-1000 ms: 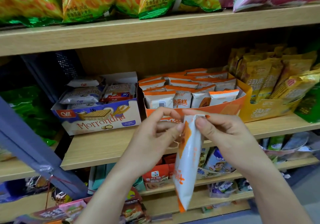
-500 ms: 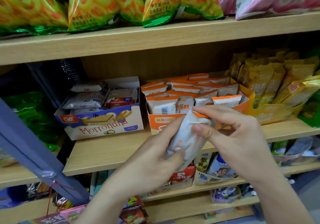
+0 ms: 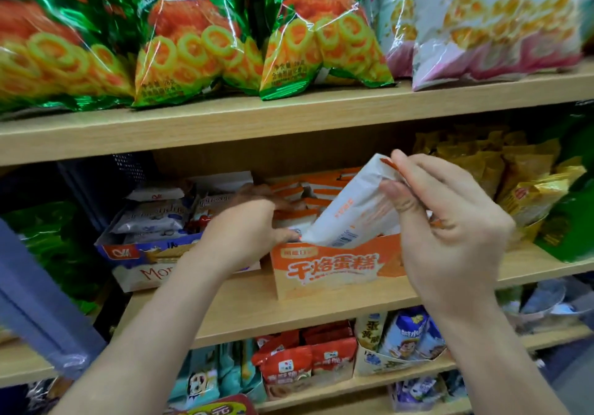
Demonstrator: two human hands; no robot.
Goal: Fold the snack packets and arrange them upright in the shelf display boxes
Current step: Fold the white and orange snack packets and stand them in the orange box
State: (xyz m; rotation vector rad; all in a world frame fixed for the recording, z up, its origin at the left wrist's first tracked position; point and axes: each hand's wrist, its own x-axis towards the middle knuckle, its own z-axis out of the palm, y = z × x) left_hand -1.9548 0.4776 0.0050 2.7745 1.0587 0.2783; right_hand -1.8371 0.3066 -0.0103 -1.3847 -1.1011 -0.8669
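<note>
Placing of a folded packet, risks judged first. The standing packets (image 3: 289, 189) may be toppled backward if they are pressed too hard by the left hand (image 3: 244, 231). The held packet (image 3: 350, 212) is tilted, its lower end just inside the front wall of the orange display box (image 3: 334, 273) on the middle shelf (image 3: 225, 311). It may unfold or be jammed aslant if it is released early. Left fingers (image 3: 283, 233): blurred, apparently extended and laid against the standing packets, with nothing gripped. Right hand (image 3: 450, 228): the packet's upper edge is pinched between thumb and forefinger, and the remaining fingers are loosely curled.
</note>
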